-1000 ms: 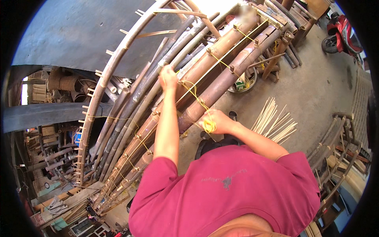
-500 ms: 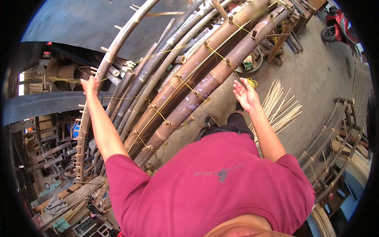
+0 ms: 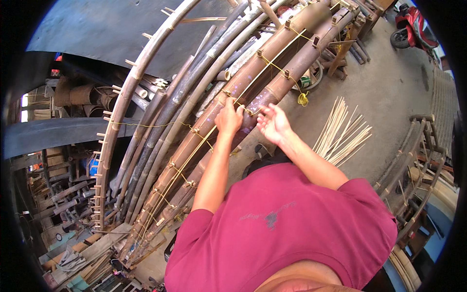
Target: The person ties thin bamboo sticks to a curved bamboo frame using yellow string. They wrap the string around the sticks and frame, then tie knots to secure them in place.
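Two thick brown bamboo poles, the farther one (image 3: 194,116) and the nearer one (image 3: 273,92), run side by side diagonally, with short wooden pegs and yellow cord laced between them. Over the gap, my left hand (image 3: 228,118) is closed with its fingertips on a stretch of yellow cord (image 3: 246,110). Just right of it, at the nearer pole's edge, my right hand (image 3: 276,125) is palm up, its fingers slightly bent and apart. A small bundle of yellow cord (image 3: 302,100) dangles beside the nearer pole. The cord under my fingers is partly hidden.
A curved bamboo pole with many pegs (image 3: 127,86) stands to the left, joined by a thin cord. Dark bamboo poles (image 3: 165,112) lie between. Pale thin sticks (image 3: 340,134) are spread on the floor at right. A red motorbike (image 3: 416,29) stands at the far right.
My left hand has come right from the curved pegged pole to the laced poles. My right hand has moved left beside it, away from the cord bundle, which now hangs free.
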`<state>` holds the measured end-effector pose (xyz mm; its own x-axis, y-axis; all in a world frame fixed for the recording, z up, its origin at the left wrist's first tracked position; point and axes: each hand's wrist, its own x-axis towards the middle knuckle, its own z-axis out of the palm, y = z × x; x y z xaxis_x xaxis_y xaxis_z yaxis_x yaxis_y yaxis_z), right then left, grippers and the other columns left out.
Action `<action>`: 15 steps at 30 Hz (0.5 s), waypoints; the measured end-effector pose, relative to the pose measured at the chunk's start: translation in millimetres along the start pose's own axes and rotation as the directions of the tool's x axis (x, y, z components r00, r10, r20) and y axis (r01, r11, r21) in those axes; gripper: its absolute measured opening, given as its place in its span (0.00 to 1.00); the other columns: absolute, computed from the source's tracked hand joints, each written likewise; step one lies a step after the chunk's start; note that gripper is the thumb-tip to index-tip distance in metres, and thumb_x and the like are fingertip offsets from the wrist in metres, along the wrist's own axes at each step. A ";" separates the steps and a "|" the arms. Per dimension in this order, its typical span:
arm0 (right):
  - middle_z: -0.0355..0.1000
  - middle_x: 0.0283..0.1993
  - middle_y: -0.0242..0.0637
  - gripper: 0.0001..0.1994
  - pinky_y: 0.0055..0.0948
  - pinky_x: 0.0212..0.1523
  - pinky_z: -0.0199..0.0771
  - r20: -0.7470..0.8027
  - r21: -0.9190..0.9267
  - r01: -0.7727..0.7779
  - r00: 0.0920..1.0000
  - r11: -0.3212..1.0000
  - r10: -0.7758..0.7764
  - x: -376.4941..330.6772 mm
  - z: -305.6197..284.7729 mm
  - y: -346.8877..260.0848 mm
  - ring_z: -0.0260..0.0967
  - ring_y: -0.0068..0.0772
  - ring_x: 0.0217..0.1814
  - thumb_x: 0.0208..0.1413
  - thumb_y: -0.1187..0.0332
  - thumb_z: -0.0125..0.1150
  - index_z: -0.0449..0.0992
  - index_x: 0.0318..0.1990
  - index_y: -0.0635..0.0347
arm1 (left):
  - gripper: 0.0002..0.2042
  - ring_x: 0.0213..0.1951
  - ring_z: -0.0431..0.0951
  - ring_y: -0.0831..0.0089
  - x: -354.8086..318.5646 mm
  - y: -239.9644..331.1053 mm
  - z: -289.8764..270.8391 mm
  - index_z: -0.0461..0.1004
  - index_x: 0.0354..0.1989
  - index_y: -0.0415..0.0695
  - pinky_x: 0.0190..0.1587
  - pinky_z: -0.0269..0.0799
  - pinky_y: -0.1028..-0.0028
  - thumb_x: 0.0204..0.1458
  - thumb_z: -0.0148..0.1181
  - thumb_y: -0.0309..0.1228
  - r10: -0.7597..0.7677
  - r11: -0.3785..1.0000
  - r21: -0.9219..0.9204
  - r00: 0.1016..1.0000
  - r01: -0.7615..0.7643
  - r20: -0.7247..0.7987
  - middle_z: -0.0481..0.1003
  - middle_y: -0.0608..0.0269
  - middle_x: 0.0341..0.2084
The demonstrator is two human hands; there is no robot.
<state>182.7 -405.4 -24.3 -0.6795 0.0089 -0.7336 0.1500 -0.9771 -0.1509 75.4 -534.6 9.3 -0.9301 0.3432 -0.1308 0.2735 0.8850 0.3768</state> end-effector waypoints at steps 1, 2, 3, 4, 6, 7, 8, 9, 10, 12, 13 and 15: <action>0.65 0.34 0.28 0.13 0.31 0.43 0.68 -0.100 0.016 0.035 0.994 0.999 -0.033 4.8 10.1 0.8 0.65 0.26 0.36 0.60 0.52 0.53 0.76 0.40 0.47 | 0.18 0.40 0.79 0.45 0.8 3.5 2.3 0.71 0.46 0.48 0.42 0.72 0.50 0.55 0.57 0.47 -0.021 1.000 0.022 1.000 0.021 0.000 0.79 0.44 0.35; 0.62 0.34 0.29 0.13 0.32 0.43 0.68 -0.200 0.029 0.071 0.978 0.997 -0.064 8.6 20.7 5.1 0.64 0.27 0.36 0.60 0.52 0.53 0.76 0.39 0.48 | 0.17 0.40 0.79 0.45 1.6 0.1 1.1 0.71 0.46 0.48 0.42 0.72 0.50 0.55 0.57 0.46 0.005 1.000 -0.017 1.000 -0.005 0.006 0.79 0.45 0.35; 0.61 0.34 0.28 0.13 0.32 0.44 0.67 -0.186 -0.063 0.156 0.969 0.986 -0.165 14.7 20.6 18.6 0.63 0.27 0.36 0.60 0.51 0.53 0.75 0.37 0.47 | 0.17 0.40 0.79 0.45 -0.4 -3.9 3.2 0.71 0.46 0.48 0.42 0.72 0.50 0.55 0.57 0.46 0.034 0.998 -0.060 0.999 -0.033 0.022 0.79 0.45 0.35; 0.59 0.34 0.27 0.12 0.32 0.45 0.65 -0.154 -0.156 0.239 0.953 0.958 -0.263 16.6 25.0 30.4 0.62 0.27 0.37 0.61 0.51 0.52 0.74 0.36 0.47 | 0.17 0.40 0.79 0.45 0.1 -6.3 1.9 0.71 0.46 0.48 0.43 0.72 0.50 0.55 0.57 0.46 0.064 0.993 -0.101 0.998 -0.060 0.028 0.80 0.45 0.35; 0.62 0.34 0.28 0.12 0.33 0.45 0.66 -0.175 -0.085 0.223 0.956 0.971 -0.235 12.5 17.7 35.0 0.64 0.28 0.37 0.62 0.52 0.49 0.72 0.36 0.47 | 0.16 0.41 0.79 0.45 -12.4 -10.2 3.1 0.70 0.46 0.46 0.44 0.72 0.51 0.55 0.58 0.42 0.106 0.989 -0.105 0.994 -0.106 -0.009 0.79 0.46 0.36; 0.63 0.33 0.28 0.12 0.33 0.45 0.66 -0.181 -0.016 0.191 0.965 0.982 -0.190 11.0 10.9 31.3 0.64 0.29 0.37 0.63 0.52 0.49 0.71 0.36 0.47 | 0.16 0.41 0.79 0.45 -11.3 -13.2 7.5 0.69 0.47 0.45 0.44 0.72 0.52 0.55 0.58 0.41 0.147 0.986 -0.074 0.989 -0.149 -0.036 0.79 0.46 0.37; 0.64 0.33 0.28 0.11 0.34 0.45 0.66 -0.184 0.054 0.157 0.972 0.986 -0.144 10.6 5.8 28.7 0.65 0.29 0.37 0.63 0.53 0.48 0.71 0.36 0.47 | 0.17 0.41 0.79 0.46 -8.5 -15.3 10.3 0.68 0.48 0.45 0.44 0.72 0.52 0.55 0.59 0.40 0.188 0.981 -0.041 0.980 -0.190 -0.061 0.79 0.46 0.38; 0.66 0.32 0.28 0.11 0.35 0.45 0.67 -0.209 0.067 0.154 0.968 0.986 -0.137 10.1 2.9 25.1 0.65 0.29 0.37 0.63 0.53 0.48 0.70 0.37 0.47 | 0.18 0.42 0.79 0.45 -7.7 -16.8 12.2 0.67 0.50 0.46 0.44 0.71 0.52 0.56 0.58 0.41 0.183 0.980 -0.068 0.982 -0.186 -0.045 0.79 0.46 0.38; 0.67 0.33 0.26 0.13 0.34 0.43 0.66 -0.160 0.011 0.199 0.968 0.980 -0.195 10.3 1.6 21.4 0.66 0.26 0.35 0.65 0.51 0.45 0.70 0.38 0.46 | 0.19 0.43 0.78 0.44 -3.8 -15.9 11.2 0.67 0.51 0.47 0.45 0.70 0.52 0.56 0.57 0.43 0.178 0.979 -0.096 0.983 -0.181 -0.036 0.79 0.45 0.38; 0.68 0.31 0.26 0.12 0.29 0.41 0.66 -0.136 0.026 0.322 0.939 0.947 -0.315 6.7 12.7 13.0 0.67 0.25 0.34 0.65 0.53 0.46 0.70 0.36 0.48 | 0.18 0.41 0.79 0.44 0.1 -12.4 11.6 0.67 0.49 0.47 0.43 0.70 0.51 0.56 0.57 0.43 0.084 0.990 -0.106 0.995 -0.089 -0.056 0.79 0.46 0.36; 0.68 0.30 0.27 0.11 0.29 0.40 0.66 -0.079 0.034 0.396 0.916 0.917 -0.393 2.6 28.2 8.1 0.67 0.24 0.32 0.65 0.55 0.47 0.70 0.36 0.49 | 0.17 0.39 0.79 0.45 -0.2 -12.7 13.9 0.67 0.48 0.47 0.41 0.71 0.51 0.56 0.57 0.43 0.077 0.995 -0.065 0.995 -0.082 -0.063 0.79 0.46 0.35; 0.68 0.27 0.27 0.10 0.28 0.38 0.66 0.027 0.071 0.536 0.842 0.841 -0.539 -2.2 57.2 8.3 0.66 0.24 0.30 0.65 0.59 0.47 0.70 0.35 0.50 | 0.16 0.37 0.79 0.45 -0.6 -13.1 17.1 0.67 0.46 0.46 0.38 0.72 0.51 0.56 0.57 0.43 0.076 0.997 -0.013 0.994 -0.078 -0.077 0.79 0.46 0.33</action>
<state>144.4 -425.6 14.0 -0.6723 0.5286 -0.5183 -0.2891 -0.8320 -0.4736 76.6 -541.0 -11.2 -0.9226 0.3845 -0.0307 0.3417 0.8517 0.3973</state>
